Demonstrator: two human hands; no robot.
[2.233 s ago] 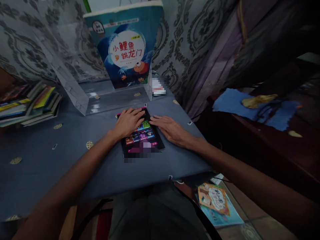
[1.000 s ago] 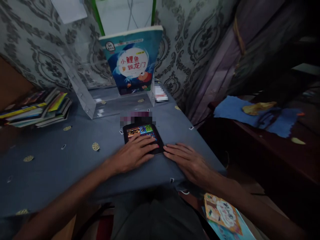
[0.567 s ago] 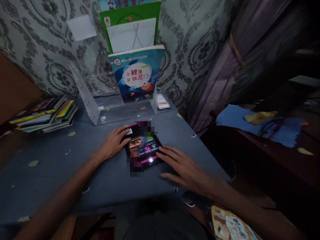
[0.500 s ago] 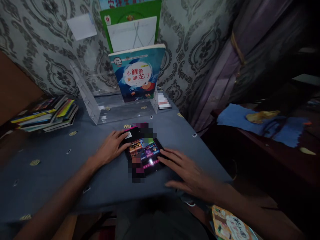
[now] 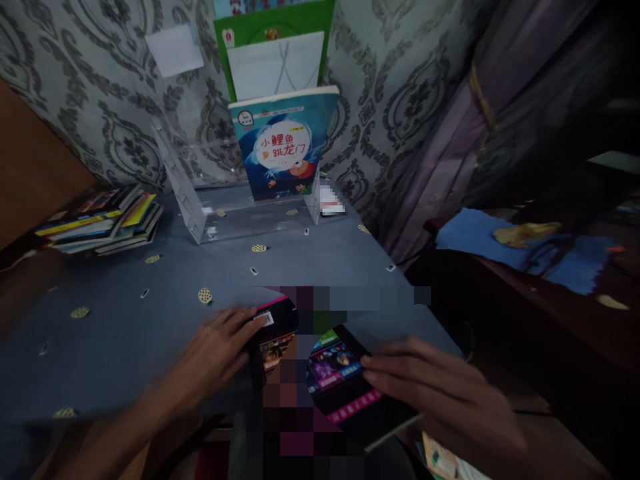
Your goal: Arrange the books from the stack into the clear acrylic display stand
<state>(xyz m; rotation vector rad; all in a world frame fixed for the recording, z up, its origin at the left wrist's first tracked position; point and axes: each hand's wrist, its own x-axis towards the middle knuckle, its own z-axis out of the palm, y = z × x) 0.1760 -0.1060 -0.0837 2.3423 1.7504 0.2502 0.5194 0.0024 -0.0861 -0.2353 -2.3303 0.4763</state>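
A black book (image 5: 343,367) with pink strips, small colourful pictures and a white barcode label is held low over the table's front edge. Pixelated blocks cover its middle. My left hand (image 5: 225,343) grips its left side, fingers on the cover near the barcode. At the right side, my right hand (image 5: 445,383) has its fingertips on the cover, and its thumb is hidden. Farther back, a blue picture book (image 5: 285,150) leans upright in a clear acrylic stand (image 5: 187,200).
Several stacked books (image 5: 107,220) lie at the table's left, with a blurred brown arm-like shape (image 5: 30,287) beside them. A green book (image 5: 275,37) rises behind the blue one. At right are a blue cloth (image 5: 465,237) and a curtain (image 5: 435,160). Another book (image 5: 445,460) lies below the table.
The black book has come off the tabletop and nearer to me, toward the front edge. Both hands moved with it, and my right hand now takes its right side.
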